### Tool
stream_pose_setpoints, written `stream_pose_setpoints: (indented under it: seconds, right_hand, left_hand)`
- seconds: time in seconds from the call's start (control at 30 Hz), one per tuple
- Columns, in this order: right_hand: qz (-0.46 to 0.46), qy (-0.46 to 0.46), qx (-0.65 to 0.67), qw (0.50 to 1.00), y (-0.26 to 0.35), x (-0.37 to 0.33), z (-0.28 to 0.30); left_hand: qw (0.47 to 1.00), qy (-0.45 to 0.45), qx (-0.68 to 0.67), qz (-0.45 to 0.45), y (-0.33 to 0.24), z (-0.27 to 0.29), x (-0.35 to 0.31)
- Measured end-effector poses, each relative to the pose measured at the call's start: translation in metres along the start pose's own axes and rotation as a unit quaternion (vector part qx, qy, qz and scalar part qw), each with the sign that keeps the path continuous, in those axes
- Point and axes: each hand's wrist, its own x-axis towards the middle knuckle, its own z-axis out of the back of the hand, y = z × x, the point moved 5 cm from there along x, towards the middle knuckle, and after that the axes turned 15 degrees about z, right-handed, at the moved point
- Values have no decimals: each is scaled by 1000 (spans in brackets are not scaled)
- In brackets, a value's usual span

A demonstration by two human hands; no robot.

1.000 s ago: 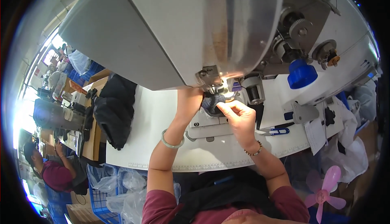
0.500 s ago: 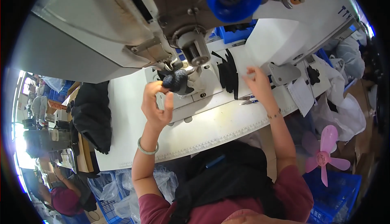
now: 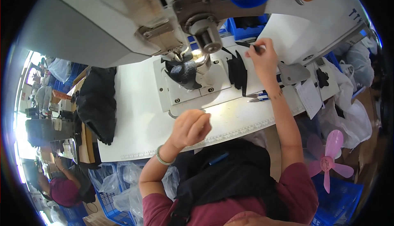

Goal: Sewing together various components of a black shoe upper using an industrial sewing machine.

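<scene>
My right hand (image 3: 266,62) is closed on a slim black pointed tool (image 3: 245,44) above the far part of the white table, beside the machine's pillar. My left hand (image 3: 191,128) hovers over the table's near edge with its fingers curled in; what they hold, if anything, is hidden. A shiny black curved piece (image 3: 183,73) sits under the head of the sewing machine (image 3: 205,33), with neither hand touching it. Several black fabric strips (image 3: 237,71) lie between the machine's plate and my right forearm. Blue-handled snips (image 3: 258,97) rest on the table near that forearm.
A black fabric bundle (image 3: 96,105) hangs at the table's left end. On the right are a paper sheet (image 3: 308,99), a pink fan (image 3: 327,163) and white plastic bags (image 3: 347,119). A blue bin (image 3: 246,30) stands behind. Another person (image 3: 65,191) works at far left.
My left hand has drawn back from the black piece at the machine toward the table's near edge and curled its fingers. My right hand has moved away from me and picked up the black pointed tool.
</scene>
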Motion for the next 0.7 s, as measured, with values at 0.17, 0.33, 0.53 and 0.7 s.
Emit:
stream_pose_setpoints:
  seconds: [0.17,0.33,0.53,0.7]
  right_hand:
    - [-260,154,454,838,66,-73,-18]
    - [-290,230,454,810,90,-98,-23]
    - [-268,269,481,790,92,-102,-31]
    - [-191,229,395,869,88,-106,-35]
  left_hand:
    - [996,-7,6,90,-12,-7,18]
    - [999,-21,23,24,-2,-7,29]
    - [997,-23,15,69,-3,-3,29]
    - [880,3,-278,384,22,-20,9]
